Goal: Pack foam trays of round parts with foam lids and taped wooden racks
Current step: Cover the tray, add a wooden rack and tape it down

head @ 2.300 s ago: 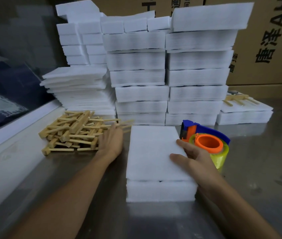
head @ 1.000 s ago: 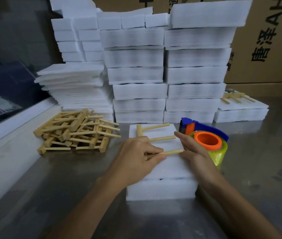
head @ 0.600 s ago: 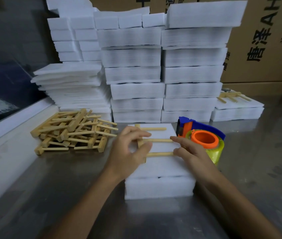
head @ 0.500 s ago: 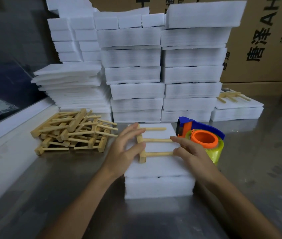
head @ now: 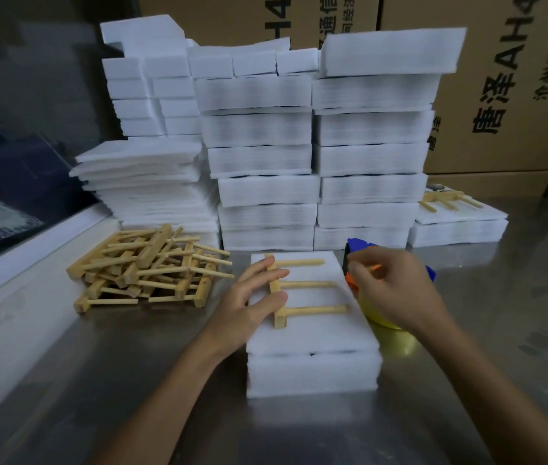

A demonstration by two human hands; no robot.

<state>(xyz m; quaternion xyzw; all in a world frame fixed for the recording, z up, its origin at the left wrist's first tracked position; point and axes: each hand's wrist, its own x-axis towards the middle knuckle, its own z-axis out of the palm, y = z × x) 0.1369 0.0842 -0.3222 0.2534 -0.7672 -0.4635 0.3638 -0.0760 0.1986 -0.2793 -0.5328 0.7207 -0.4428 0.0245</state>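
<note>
Wooden rack [head: 294,286] lies on the foam lid [head: 316,330]; my left hand [head: 249,305] rests spread on it, my right hand [head: 396,290] curls over the tape dispenser [head: 360,245].

Rack [head: 299,290] on foam lid [head: 313,333], dispenser [head: 360,245] right.

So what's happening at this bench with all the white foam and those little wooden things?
A person is packing foam. A wooden rack lies on top of the covered foam tray in front of them, and the left hand rests on its spine with straight fingers. The right hand reaches over the tape dispenser beside the tray; whether it grips it is unclear. More racks are piled to the left, with foam stacks behind.
</note>
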